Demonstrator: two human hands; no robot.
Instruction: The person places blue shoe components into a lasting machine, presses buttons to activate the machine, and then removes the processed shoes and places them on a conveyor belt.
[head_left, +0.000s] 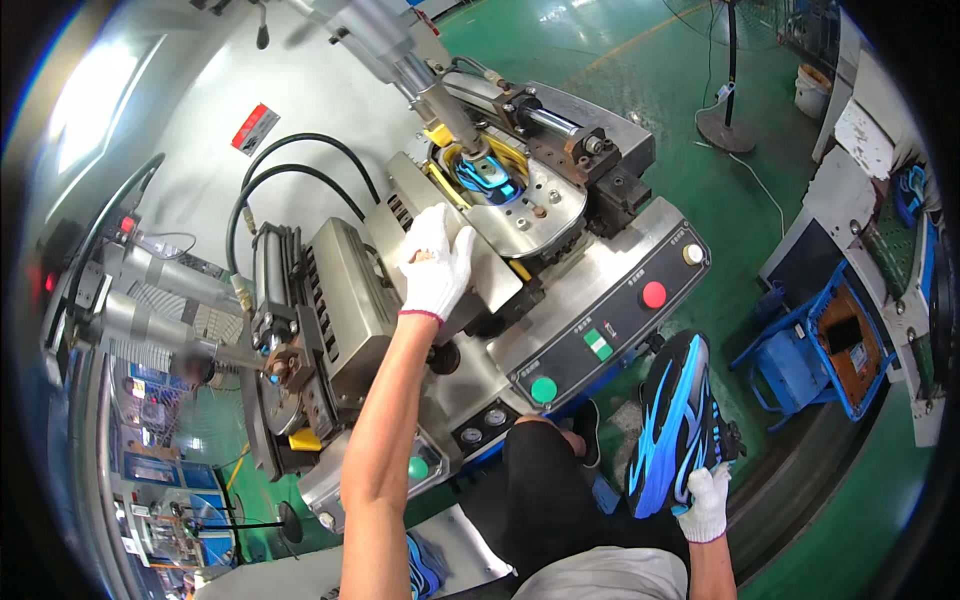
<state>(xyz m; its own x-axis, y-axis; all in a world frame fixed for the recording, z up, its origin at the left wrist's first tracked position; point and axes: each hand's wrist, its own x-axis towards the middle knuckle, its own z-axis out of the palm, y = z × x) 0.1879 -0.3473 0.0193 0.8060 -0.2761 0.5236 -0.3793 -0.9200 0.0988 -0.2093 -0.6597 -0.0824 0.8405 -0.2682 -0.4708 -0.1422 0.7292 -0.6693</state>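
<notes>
My left hand, in a white knit glove, is over the metal housing at the machine's middle. Its fingers are apart and nothing is in them; whether it touches the metal I cannot tell. My right hand, also gloved in white, grips a black sneaker with blue streaks by its lower end, out to the right of my knee. Ahead of my left hand, another blue and black shoe sits in the machine's yellow-edged clamp, under a vertical metal ram. The ram's tip hides part of that shoe.
A control panel with a red button and a green button runs along the front. A second press station stands left. Another blue shoe lies by my left side. A blue stool stands right.
</notes>
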